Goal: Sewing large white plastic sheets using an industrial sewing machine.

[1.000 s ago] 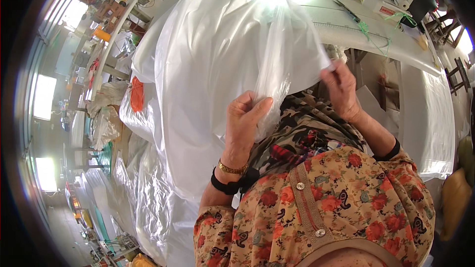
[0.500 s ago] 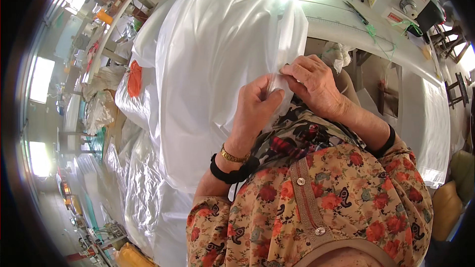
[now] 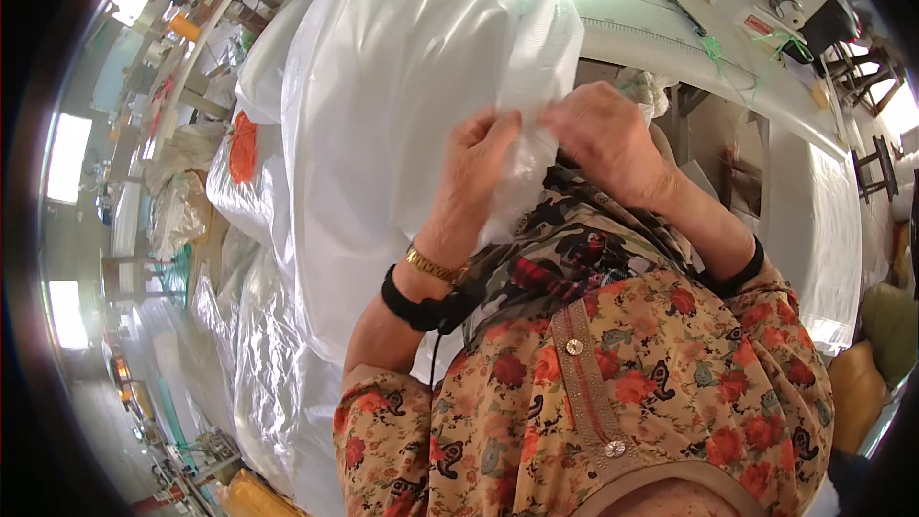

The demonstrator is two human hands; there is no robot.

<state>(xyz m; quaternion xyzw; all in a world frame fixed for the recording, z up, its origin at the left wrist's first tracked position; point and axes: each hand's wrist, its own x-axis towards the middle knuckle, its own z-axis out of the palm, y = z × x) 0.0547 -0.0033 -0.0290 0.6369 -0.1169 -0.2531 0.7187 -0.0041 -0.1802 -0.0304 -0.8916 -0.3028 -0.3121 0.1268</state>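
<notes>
A large white plastic sheet (image 3: 383,134) drapes from the machine table down to my lap, its edge running between my two hands. My left hand (image 3: 474,168) is closed at that edge, thumb against curled fingers, with the sheet pinched there. Just to the right, apart from it, my right hand (image 3: 617,148) is held up over the sheet's border. Its fingers are curled together and smeared by motion; whatever they hold, if anything, cannot be made out.
A white sewing machine (image 3: 766,5) stands at the far right on its table (image 3: 661,38), with black tweezers (image 3: 684,11) and green thread (image 3: 713,50) nearby. Crumpled clear plastic (image 3: 273,345) and an orange-red bundle (image 3: 242,148) lie at left. A strong light glares at the top.
My hands have drawn apart, the left one shifting left and the right one lifting slightly from the edge. The sheet's border has moved left, and the whole view has shifted a little.
</notes>
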